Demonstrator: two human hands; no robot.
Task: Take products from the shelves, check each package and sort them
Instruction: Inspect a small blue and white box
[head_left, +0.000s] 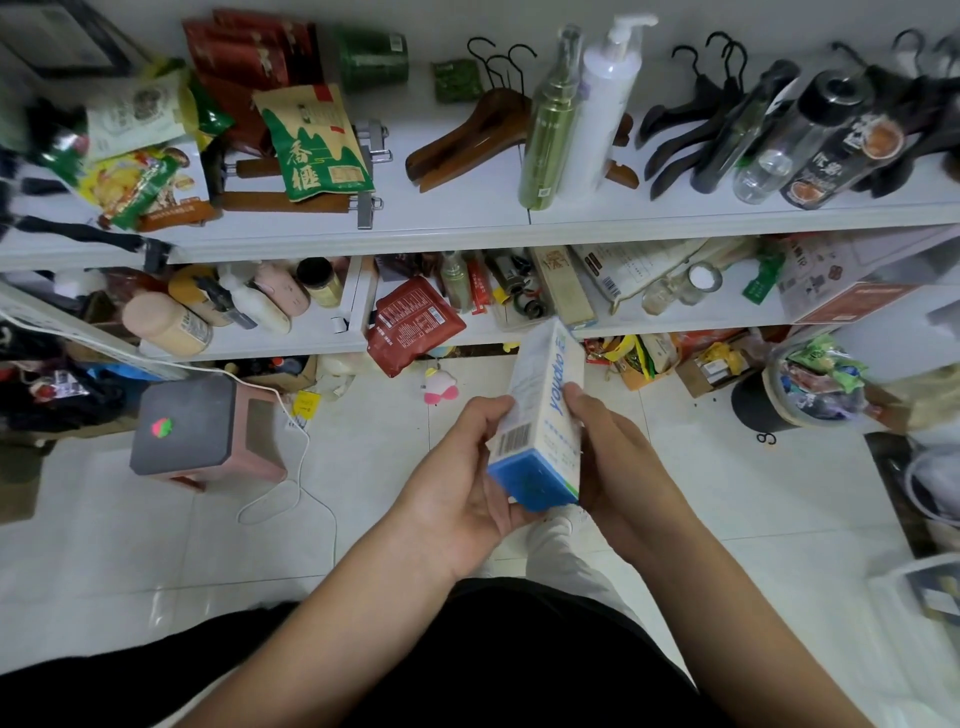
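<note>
The white and blue box (545, 410) is up in the air in front of the shelves (467, 236), right between the two hands. The left hand (457, 488) curls round its barcode side and the right hand (618, 462) grips the other side, so both are just as near. Its long way points toward the shelves, blue end nearest the person, so either hand could turn it to check.
</note>
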